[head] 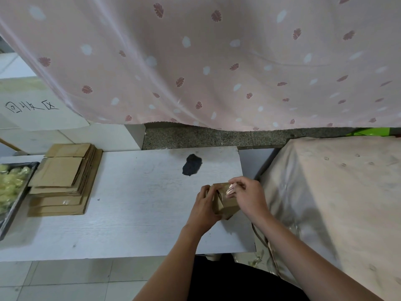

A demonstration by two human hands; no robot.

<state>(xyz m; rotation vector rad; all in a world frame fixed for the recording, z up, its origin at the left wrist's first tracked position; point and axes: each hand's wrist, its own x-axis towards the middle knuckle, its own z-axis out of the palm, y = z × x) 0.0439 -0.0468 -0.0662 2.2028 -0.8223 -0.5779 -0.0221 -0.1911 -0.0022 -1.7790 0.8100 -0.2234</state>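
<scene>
Cardboard box (225, 203) upright, opening upward.

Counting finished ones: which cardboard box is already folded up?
The small box between the left hand and right hand; the others lie flat in the stack.

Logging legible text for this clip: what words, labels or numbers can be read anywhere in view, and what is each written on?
"回收区": handwritten in black marker on the white box at the far left.
No print shows on the small cardboard box gripped by the left hand, nor on the clear tape pinched by the right hand.
No readable print on the stack of flat cartons.
</scene>
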